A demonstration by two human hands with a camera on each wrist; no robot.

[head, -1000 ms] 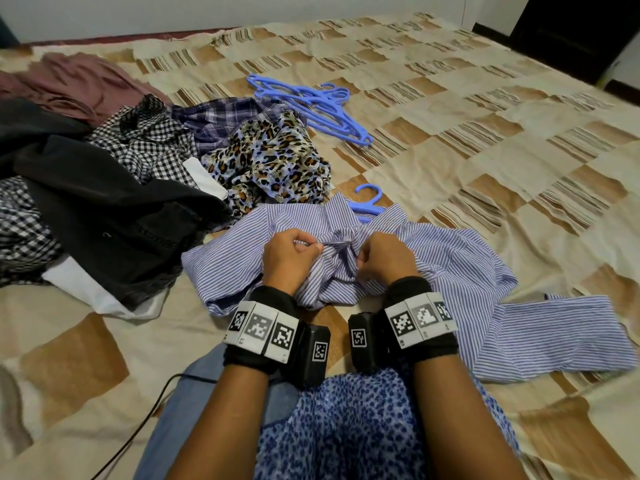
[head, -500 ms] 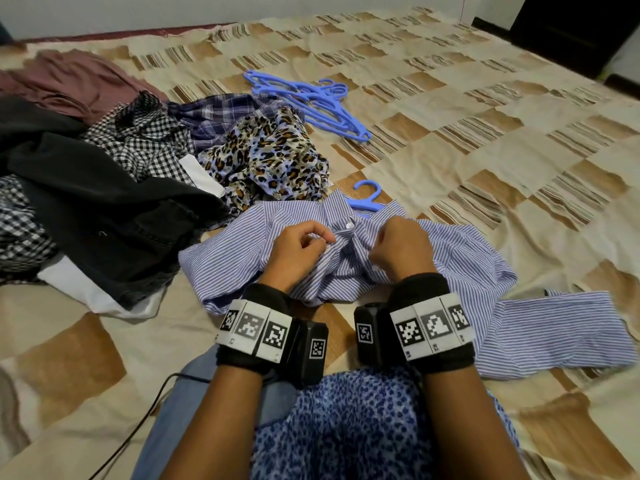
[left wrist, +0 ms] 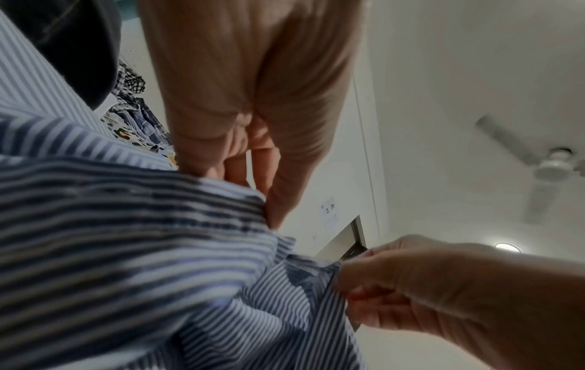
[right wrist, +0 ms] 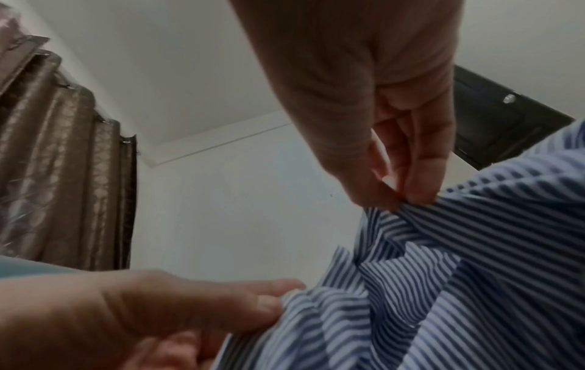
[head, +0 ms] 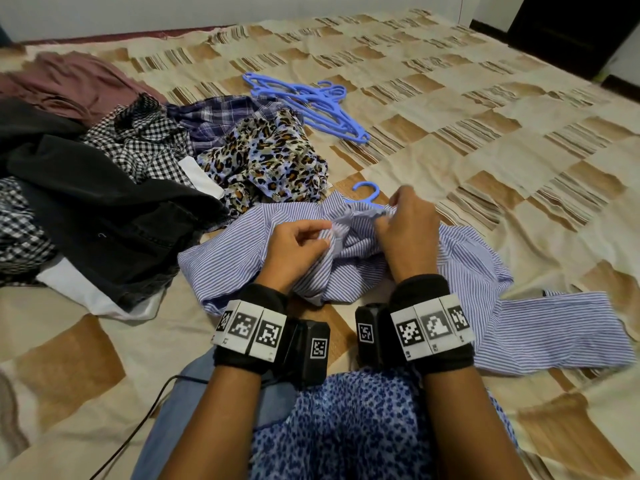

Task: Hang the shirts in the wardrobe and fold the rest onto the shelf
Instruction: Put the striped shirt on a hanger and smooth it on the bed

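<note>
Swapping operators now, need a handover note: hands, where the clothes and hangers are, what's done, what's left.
Left hand pinches the blue-and-white striped cotton shirt near its collar; right hand pinches the collar.
The shirt lies crumpled on the beige patchwork bedspread, with the hook of a blue plastic hanger poking out at the collar.
The spare blue plastic hangers lie beyond; the pile of unsorted clothes is to the left.
Done: hanger is in the shirt.
Left: collar, hang it, sort the pile.

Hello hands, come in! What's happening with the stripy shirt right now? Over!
Left hand and right hand both pinch the striped shirt near its collar. Shirt rumpled on the bed, hanger hook poking out. Nothing blocking.
</note>
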